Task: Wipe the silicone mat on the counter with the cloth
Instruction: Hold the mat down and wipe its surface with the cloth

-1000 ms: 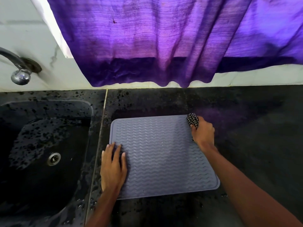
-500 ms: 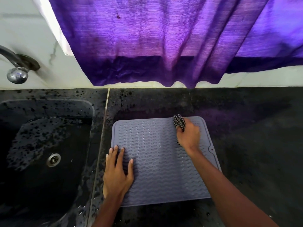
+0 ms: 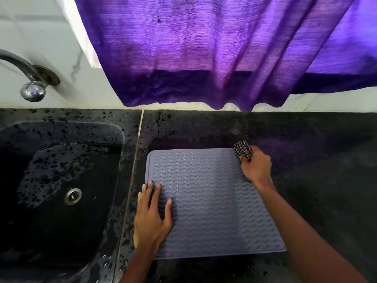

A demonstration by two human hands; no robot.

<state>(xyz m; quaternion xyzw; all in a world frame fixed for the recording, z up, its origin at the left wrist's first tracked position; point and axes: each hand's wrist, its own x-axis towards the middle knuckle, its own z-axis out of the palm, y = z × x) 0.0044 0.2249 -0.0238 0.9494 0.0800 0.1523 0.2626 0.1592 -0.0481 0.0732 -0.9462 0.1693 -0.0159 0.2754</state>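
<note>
A purple curtain hangs above and behind the silicone mat, and its dark lower hem ends just over the far edge of the desk. The white wall stands behind the mat too, and shows mostly to the far left. The desk is of black stone. The mat lies flat on it, and the widest bare part of the desk is to the right of the mat. To the left of the mat, past a thin pale joint line, there is a black sink with many water drops on its rim and bottom.

The mat itself is grey and almost square, with rounded corners and small wavy ridges. The left hand lies flat on the near left part of the mat. Its fingers are straight and a little spread, and the side of the palm reaches over the mat's left edge. The right hand is at the far right corner of the mat, with its fingers curled around a bunched cloth. A chrome tap comes out of the wall, far to the left of the mat.

The cloth is black and white checked and sticks out from the fingers over that far right corner. I cannot tell how much of it touches the mat. The round metal drain sits in the sink bottom, to the left of the mat.
</note>
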